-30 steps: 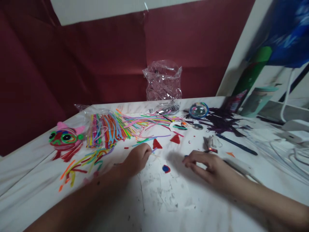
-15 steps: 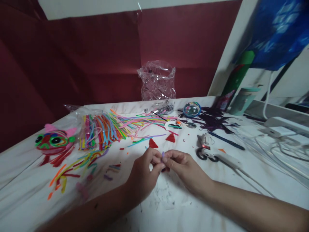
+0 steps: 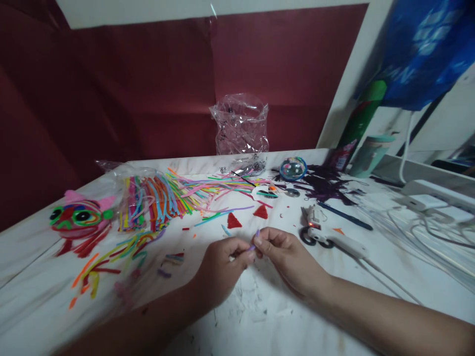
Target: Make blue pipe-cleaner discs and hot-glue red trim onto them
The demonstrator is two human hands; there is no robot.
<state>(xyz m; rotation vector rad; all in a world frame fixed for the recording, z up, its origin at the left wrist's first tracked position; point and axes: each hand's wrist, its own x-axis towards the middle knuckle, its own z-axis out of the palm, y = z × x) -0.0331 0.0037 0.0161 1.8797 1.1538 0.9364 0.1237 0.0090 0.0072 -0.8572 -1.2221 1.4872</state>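
A short purple pipe cleaner (image 3: 253, 245) runs between my fingertips, low over the white table. My left hand (image 3: 224, 267) pinches its near end between thumb and forefinger. At the other end, my right hand (image 3: 284, 257) grips it the same way, and its tip sticks up past the thumb. Just beyond the hands lie two red fuzzy triangles, one on the left (image 3: 233, 221) and one on the right (image 3: 261, 211). A glue gun (image 3: 319, 232) with a lit red light rests right of my right hand.
A pink fuzzy animal head (image 3: 82, 217) stands at far left. Bundled pipe cleaners (image 3: 148, 202) and loose ones (image 3: 111, 264) spread across the left. Behind are a clear plastic bag (image 3: 241, 126), a clear dome (image 3: 293, 169) and dark purple strands (image 3: 326, 183). Cables and a power strip (image 3: 438, 195) occupy the right.
My hands have drawn slightly apart, and more of the purple pipe cleaner shows, slanting between them. The whole view has shifted slightly.
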